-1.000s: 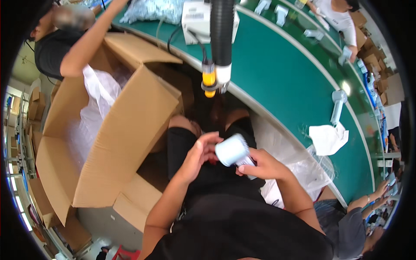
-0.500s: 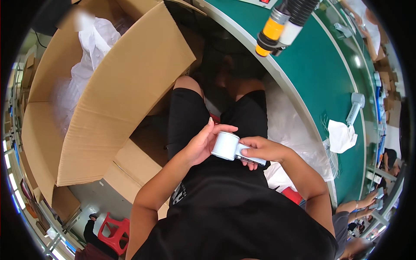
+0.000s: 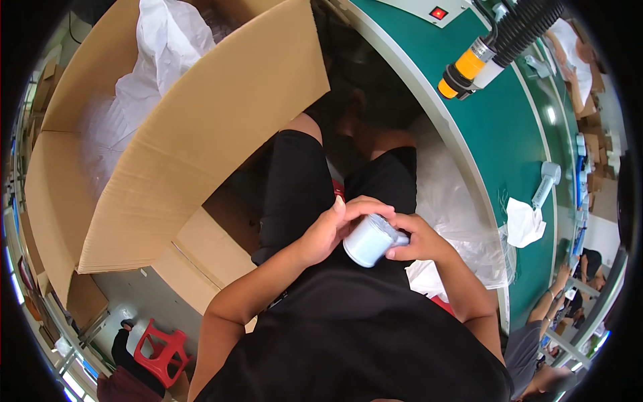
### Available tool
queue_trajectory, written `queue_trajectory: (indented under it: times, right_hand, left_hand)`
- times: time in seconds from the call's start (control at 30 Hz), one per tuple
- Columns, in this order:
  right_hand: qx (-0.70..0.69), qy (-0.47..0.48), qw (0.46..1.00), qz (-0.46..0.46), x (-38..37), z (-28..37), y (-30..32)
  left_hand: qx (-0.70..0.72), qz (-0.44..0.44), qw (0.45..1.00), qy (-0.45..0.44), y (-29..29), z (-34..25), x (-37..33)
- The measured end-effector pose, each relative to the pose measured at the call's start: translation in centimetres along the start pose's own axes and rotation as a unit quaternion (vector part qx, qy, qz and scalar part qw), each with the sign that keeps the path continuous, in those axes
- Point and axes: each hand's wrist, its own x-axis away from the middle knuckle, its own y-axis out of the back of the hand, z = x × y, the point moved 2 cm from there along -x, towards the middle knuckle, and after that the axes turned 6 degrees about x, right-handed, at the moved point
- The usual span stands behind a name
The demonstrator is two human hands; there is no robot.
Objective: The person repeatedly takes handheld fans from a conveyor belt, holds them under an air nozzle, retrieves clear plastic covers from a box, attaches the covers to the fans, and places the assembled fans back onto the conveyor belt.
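Note:
A pale blue handheld device (image 3: pixel 369 242) with a drum-shaped head and a short handle is held over my lap, its head tilted down to the left. My right hand (image 3: pixel 423 238) closes round the handle, thumb on the near side, and hides most of it. Against the far left side of the head rests my left hand (image 3: pixel 330 231), its fingers curved over the upper rim and its thumb pointing up. The left palm is partly behind the device.
At left stands a large open cardboard box (image 3: pixel 201 120) with white plastic wrapping (image 3: pixel 157 60) inside. The green worktable (image 3: pixel 469 120) at right bears a similar device (image 3: pixel 547 182), a white cloth or paper (image 3: pixel 525 222) and a yellow-black nozzle (image 3: pixel 462 70). A red stool (image 3: pixel 161 352) stands lower left; people sit nearby.
The device has turned in my hands, its head swinging lower and its handle now pointing up to the right. My left fingers have moved over the head's rim. The whole view has shifted slightly.

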Motion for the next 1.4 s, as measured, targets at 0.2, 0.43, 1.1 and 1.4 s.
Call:
queue_trajectory:
  times: [0.2,0.43,1.1,1.4]
  right_hand:
    - [-0.035,0.186,0.982,0.01,-0.8,-0.5,-0.9]
    - [-0.109,0.099,0.989,0.001,0.2,-1.1,-2.0]
    - [0.314,-0.172,0.93,0.077,-3.5,1.9,-3.0]
    - [0.317,-0.213,0.92,0.083,-7.0,3.1,-3.8]
  left_hand:
    - [-0.149,0.059,0.982,-0.104,-1.6,-1.5,0.2]
    - [-0.258,0.033,0.958,-0.118,-3.4,-2.7,0.0]
    - [0.091,-0.13,0.966,0.203,8.1,8.6,-1.5]
    - [0.173,-0.143,0.961,0.161,10.9,9.0,-1.2]
